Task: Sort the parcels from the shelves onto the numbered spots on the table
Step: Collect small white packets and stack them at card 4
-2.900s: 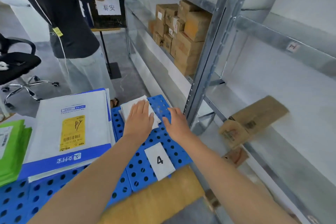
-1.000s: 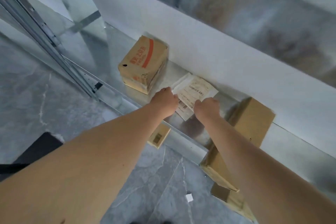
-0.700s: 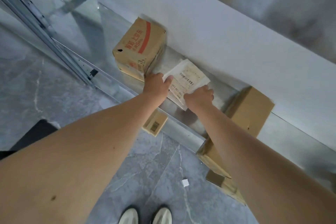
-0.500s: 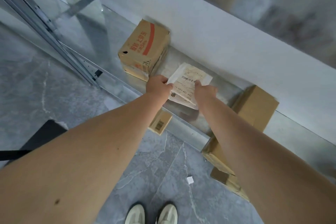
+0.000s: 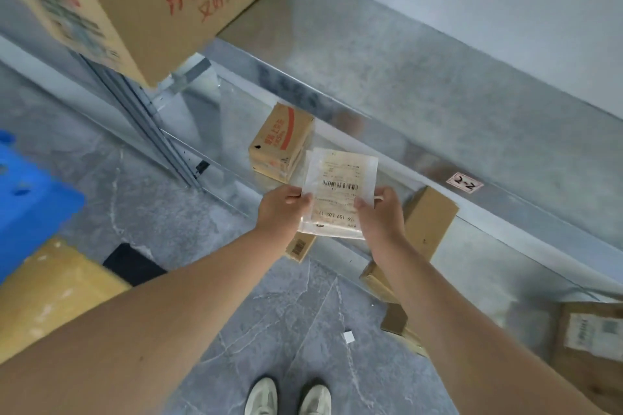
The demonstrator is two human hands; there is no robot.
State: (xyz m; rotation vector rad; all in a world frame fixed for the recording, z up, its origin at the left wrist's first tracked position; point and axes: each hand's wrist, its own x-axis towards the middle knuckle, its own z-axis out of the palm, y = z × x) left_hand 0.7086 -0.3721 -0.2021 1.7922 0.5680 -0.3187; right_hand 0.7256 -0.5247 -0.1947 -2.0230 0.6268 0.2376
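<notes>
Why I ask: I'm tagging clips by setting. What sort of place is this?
Probably a parcel storeroom or sorting depot: metal shelving carrying a handwritten bay tag, a printed cardboard box on the lower shelf, and a flat barcoded parcel pinched between the left hand and right hand.

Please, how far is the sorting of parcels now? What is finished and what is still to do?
Done: a yellow parcel seems already placed at the blue table; its numbered spots are out of view. In hand: the left hand and right hand pinch a flat labelled parcel, clear of the lower shelf. Left: the red-striped box and a brown box sit on it.
</notes>
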